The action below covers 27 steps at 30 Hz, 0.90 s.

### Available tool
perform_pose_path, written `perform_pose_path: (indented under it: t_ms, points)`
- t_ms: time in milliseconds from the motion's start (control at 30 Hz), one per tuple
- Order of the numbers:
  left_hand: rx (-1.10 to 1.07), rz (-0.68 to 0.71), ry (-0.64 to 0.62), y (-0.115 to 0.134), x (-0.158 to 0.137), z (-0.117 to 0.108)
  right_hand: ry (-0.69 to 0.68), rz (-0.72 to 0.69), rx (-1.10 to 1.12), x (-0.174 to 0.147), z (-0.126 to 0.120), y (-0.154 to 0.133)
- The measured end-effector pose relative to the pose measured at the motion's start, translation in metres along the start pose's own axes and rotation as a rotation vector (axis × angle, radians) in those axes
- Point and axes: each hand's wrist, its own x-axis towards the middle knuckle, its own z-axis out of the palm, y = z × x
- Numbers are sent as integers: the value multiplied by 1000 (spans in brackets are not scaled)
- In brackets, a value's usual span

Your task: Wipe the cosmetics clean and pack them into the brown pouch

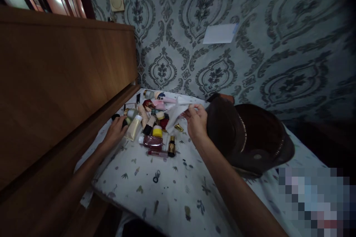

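My right hand (197, 120) pinches a thin white sheet (176, 114), perhaps a tissue or plastic, which hangs over the right side of a cosmetics pile. At the pile's left edge, my left hand (115, 130) has its fingers bent around something dark and greenish, mostly hidden. A cream tube (134, 127) with a white cap lies beside those fingers. Nearer me are a yellow-lidded jar (157, 131), a dark red bottle (152, 142), a small black-and-gold bottle (171, 146) and a lip gloss tube (157, 153). A small gold item (178, 127) lies below the sheet.
A dark brown leather bag (258, 137) stands right of my right forearm. The cosmetics lie on a white printed cloth (167, 192). A wooden cabinet (69, 55) borders the left side, and a patterned wall (178, 63) rises behind. The lower right corner is pixelated.
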Motion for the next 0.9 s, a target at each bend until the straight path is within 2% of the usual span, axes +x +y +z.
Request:
perform_pose_path:
  t_ms: [200, 300, 367, 467, 533, 600, 667, 733, 833, 900]
  points:
    - [112, 47, -31, 7, 11, 2, -48, 22, 148, -10, 5, -40]
    - [209, 34, -61, 17, 12, -7, -87, 86, 154, -27, 4, -47]
    - [232, 27, 3, 31, 9, -13, -120, 145, 151, -43, 6, -45]
    - [-14, 158, 122, 64, -1, -14, -191, 226, 133, -70, 14, -35]
    - [-301, 292, 37, 88, -11, -8, -268, 263, 98, -86, 21, -26]
    - [-480, 356, -77, 107, -20, 1, -337, 256, 39, -98, 26, -19]
    - [-541, 384, -157, 114, -25, 11, -385, 183, -100, -105, 24, -14]
    - [-548, 372, -169, 110, -22, 17, -427, 38, -343, -109, 14, -11]
    - [-526, 265, -75, 88, -1, 16, -489, -229, -751, -113, -12, 0]
    - [-479, 175, 14, 71, 25, 12, -517, -320, -951, -114, -31, 13]
